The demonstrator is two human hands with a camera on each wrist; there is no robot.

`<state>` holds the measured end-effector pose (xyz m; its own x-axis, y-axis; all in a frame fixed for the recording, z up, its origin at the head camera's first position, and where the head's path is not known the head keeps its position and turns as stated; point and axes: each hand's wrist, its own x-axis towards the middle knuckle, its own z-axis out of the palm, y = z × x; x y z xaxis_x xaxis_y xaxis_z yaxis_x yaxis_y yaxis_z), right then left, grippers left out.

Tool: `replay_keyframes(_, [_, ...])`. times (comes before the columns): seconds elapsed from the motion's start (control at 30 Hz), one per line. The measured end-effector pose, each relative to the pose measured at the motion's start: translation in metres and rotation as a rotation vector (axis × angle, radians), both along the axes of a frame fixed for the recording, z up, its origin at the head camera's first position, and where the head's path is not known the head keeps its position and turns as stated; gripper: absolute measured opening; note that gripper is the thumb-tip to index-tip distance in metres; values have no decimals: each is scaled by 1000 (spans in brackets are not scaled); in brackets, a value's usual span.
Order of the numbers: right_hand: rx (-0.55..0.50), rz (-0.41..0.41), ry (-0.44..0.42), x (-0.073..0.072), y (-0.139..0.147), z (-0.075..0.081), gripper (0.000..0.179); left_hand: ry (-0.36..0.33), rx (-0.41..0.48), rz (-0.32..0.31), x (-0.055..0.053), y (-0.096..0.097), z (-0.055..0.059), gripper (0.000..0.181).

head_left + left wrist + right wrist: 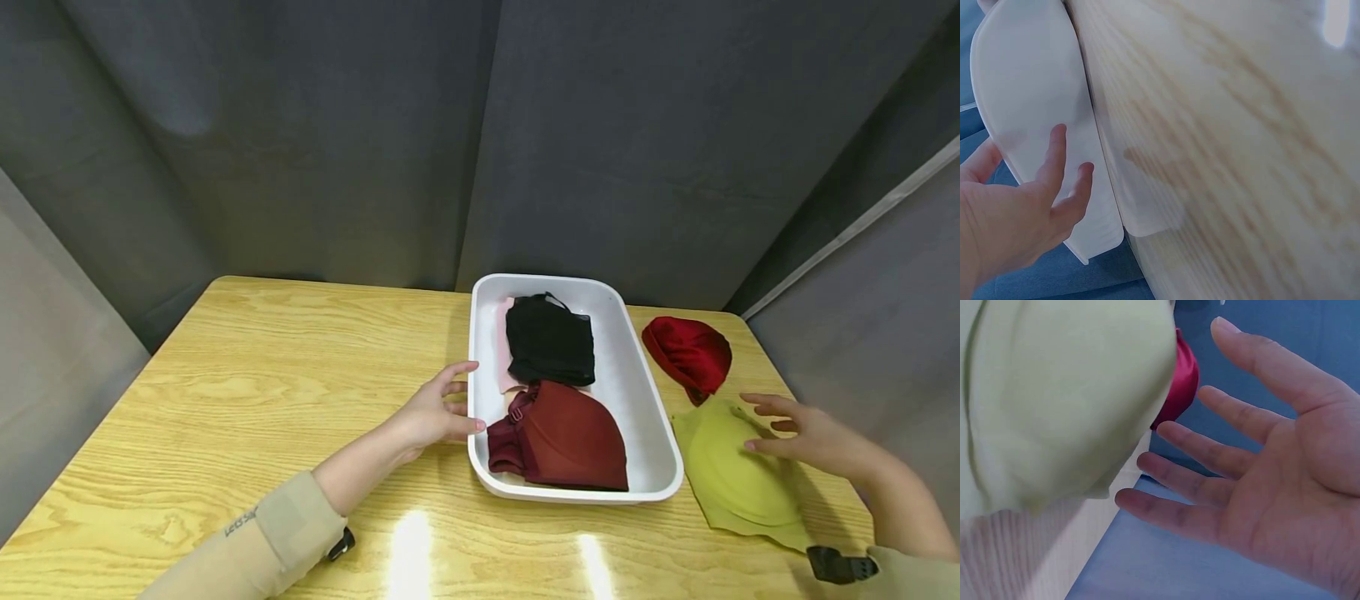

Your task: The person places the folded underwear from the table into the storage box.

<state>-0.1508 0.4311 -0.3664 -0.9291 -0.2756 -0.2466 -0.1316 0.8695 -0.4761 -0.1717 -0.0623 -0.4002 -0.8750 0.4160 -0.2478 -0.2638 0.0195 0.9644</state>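
Note:
A white plastic tub stands on the table with folded clothes inside. A rust-red bra, folded with its strap showing, lies in its near half. Behind it a black folded garment partly covers a pale pink cloth. My left hand is at the tub's left wall, fingers spread along it; whether they touch, I cannot tell. My right hand hovers by a yellow bra with moulded cups, lying right of the tub. In the right wrist view its fingers are apart and hold nothing.
A shiny red satin garment lies beyond the yellow bra, near the table's right edge. The wood-grain table reaches far to the left. A grey curtain hangs behind it, and a pale panel rises at the right.

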Motion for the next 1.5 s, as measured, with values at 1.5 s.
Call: replay_keyframes(1.5, [-207,-16,-238,-11,18,-31,75,-10,-15,14,0,0,1,82])
